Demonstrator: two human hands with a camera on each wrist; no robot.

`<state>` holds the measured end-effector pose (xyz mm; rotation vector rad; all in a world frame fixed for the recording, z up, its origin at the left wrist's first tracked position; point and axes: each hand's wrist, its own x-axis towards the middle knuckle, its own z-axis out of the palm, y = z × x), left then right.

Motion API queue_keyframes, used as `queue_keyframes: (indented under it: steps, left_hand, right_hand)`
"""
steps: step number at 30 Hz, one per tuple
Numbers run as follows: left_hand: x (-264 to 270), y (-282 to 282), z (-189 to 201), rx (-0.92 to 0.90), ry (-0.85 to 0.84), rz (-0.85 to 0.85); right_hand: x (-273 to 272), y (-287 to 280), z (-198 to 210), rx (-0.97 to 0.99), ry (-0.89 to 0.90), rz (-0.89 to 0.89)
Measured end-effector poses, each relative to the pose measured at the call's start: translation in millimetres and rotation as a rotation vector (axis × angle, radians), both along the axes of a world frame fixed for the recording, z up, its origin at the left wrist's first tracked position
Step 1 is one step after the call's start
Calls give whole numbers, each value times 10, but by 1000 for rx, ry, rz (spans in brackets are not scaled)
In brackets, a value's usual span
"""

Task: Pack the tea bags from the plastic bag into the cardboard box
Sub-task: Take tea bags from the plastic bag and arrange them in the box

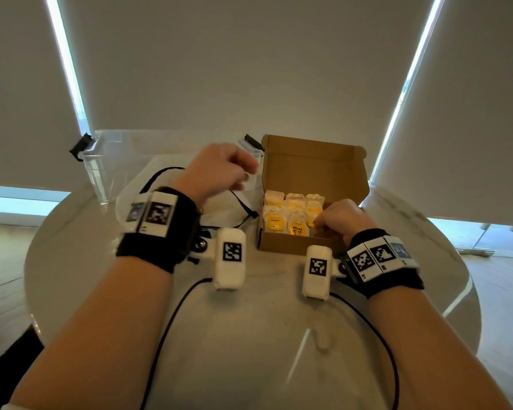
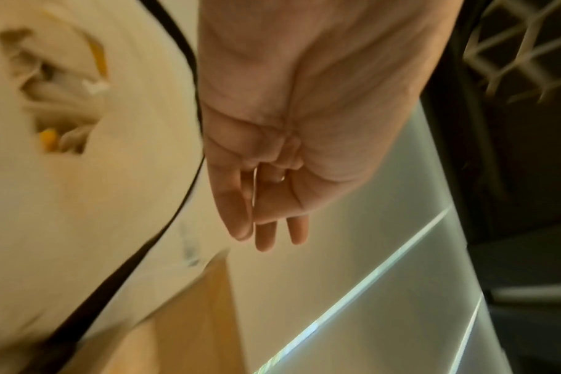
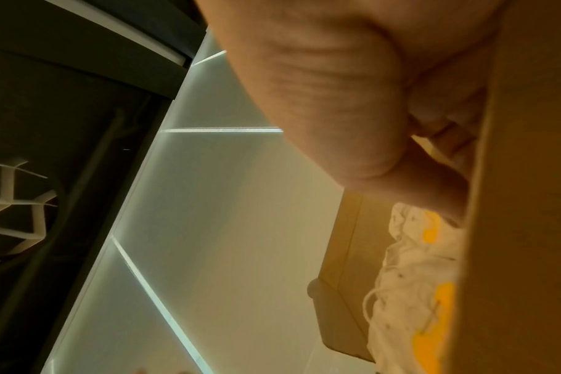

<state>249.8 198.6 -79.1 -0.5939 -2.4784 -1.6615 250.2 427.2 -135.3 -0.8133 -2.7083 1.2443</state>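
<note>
— So, where are the tea bags now?
— Many stand in rows in the cardboard box [image 1: 314,173]; my right hand [image 1: 342,218], fingers curled, tucks one tea bag [image 1: 313,216] at its near right corner.
— And the left hand [image 1: 216,170]?
— Relaxed, holding nothing, above the plastic bag [image 1: 219,211], left of the box.

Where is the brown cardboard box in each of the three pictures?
Head view: the cardboard box sits right of centre on the table, lid up.
Left wrist view: its brown wall shows at the bottom centre.
Right wrist view: its wall fills the right edge.
Shared landmark: the yellow-labelled tea bags.
</note>
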Motion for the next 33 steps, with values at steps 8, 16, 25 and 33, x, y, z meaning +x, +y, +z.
queue_keyframes:
  steps: [8,16,25,33]
  left_hand:
    - [65,-905,-15,-50,103,481]
    - [-53,-967,-250,-609,-148,427]
    - [-40,-995,-353,-598,-82,434]
    - [-38,-1009,-417,-546,-64,445]
  right_hand:
    - [307,-448,296,116,458,208]
    - [127,-1465,395,143,502,747]
    - [-472,-2130,287,379,93,1031]
    - [-681,-2237,192,489,7,1039]
